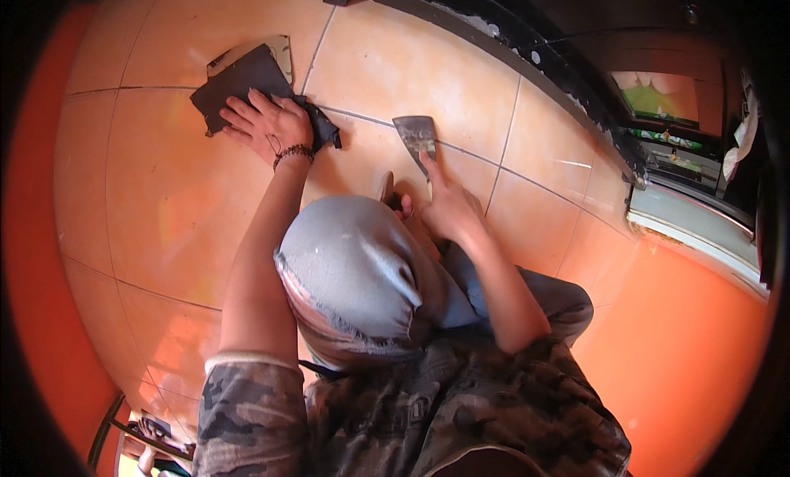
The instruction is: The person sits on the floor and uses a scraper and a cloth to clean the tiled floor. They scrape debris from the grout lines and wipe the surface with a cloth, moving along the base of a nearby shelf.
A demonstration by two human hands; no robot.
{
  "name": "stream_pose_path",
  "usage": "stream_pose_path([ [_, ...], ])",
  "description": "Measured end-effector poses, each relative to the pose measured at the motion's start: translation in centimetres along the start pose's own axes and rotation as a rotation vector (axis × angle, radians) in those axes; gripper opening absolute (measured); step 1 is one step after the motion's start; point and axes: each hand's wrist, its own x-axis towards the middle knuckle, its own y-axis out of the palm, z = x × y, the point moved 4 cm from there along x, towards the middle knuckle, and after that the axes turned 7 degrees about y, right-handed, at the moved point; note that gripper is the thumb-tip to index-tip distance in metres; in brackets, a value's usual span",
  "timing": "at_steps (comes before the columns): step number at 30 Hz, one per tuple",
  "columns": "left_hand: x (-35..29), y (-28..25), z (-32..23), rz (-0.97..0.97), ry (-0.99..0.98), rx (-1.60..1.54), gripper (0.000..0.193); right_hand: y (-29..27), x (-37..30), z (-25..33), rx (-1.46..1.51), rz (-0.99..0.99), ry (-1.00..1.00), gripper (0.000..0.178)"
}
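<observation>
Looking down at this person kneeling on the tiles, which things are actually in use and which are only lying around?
In use:
left hand pressing flat on a dark cloth
right hand gripping a scraper, blade on the orange tiled floor

Lying about:
flat tan piece under the cloth's far edge
dark cabinet base along the wall
white rag hanging at the right
</observation>
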Motion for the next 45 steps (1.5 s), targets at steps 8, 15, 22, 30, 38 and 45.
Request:
stream_pose_path([
  [8, -0.3, 0.5, 0.7, -0.023, 0.003, -0.034, 0.048, -8.8, 0.7, 5.3, -0.049, -0.057, 0.123, 0.071],
  [15, -0.5, -0.2, 0.9, 0.004, 0.002, 0.007, 0.047, -2.2, 0.2, 3.7, 0.032, 0.060, 0.173, 0.072],
  [22, -0.7, 0.6, 0.5, -0.010, 0.007, -0.054, 0.049, -6.3, 5.2, 4.1, -0.028, 0.016, -0.008, 0.068],
  [30, -0.6, 0.6, 0.6, -0.057, 0.042, -0.084, 0.050, -7.6, -5.1, -0.5, 0.014, 0.041, 0.069, 0.062],
  [38, -0.8, -0.6, 0.1, -0.044, 0.032, -0.104, 0.048, -2.6, 6.2, 1.5, 0.139, 0.060, 0.015, 0.065],
  [45, -0.7, -0.3, 0.5, 0.016, 0.041, -0.026, 0.050, -12.0, 12.2, 12.7, -0.187, -0.080, -0.310, 0.063],
])
